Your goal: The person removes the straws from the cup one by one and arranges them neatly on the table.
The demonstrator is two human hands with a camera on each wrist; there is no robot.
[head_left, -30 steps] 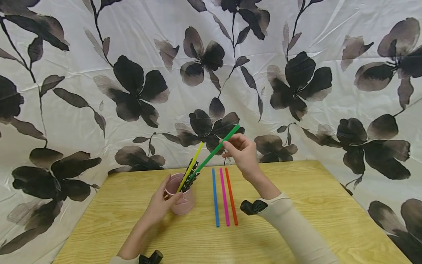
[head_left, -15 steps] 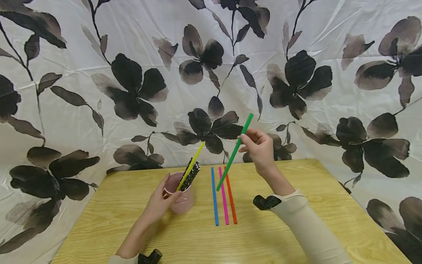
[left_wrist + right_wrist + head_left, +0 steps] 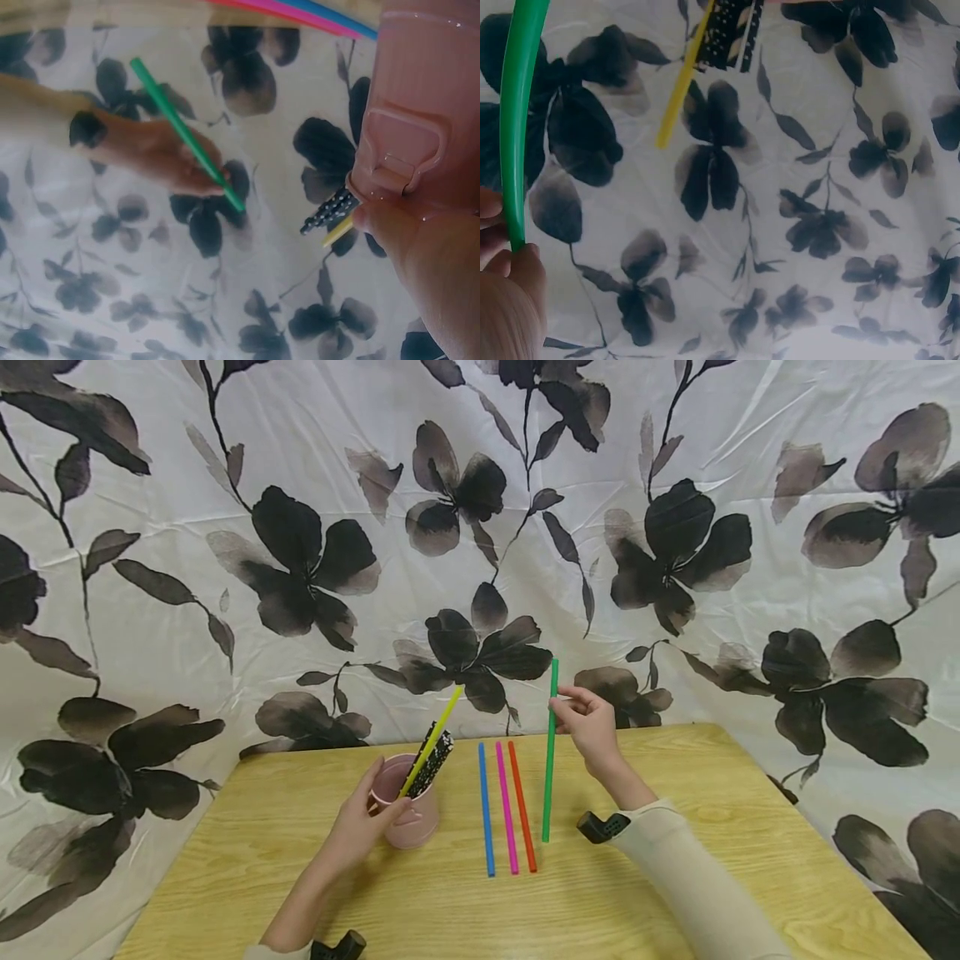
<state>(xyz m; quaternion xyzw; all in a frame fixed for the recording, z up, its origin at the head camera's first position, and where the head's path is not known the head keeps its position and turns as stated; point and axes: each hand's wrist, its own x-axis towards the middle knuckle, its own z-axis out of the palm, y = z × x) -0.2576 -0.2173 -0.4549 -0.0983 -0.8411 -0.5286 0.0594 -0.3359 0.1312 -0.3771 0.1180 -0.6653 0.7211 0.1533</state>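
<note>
A person's right hand pinches a green stick a little below its top, near the red stick at the tabletop; whether its foot touches is unclear. The left hand has its fingers curled round a cup. The stick looks light, smooth and springy; a gentle mid-length hold should curb swinging and kinks.
</note>
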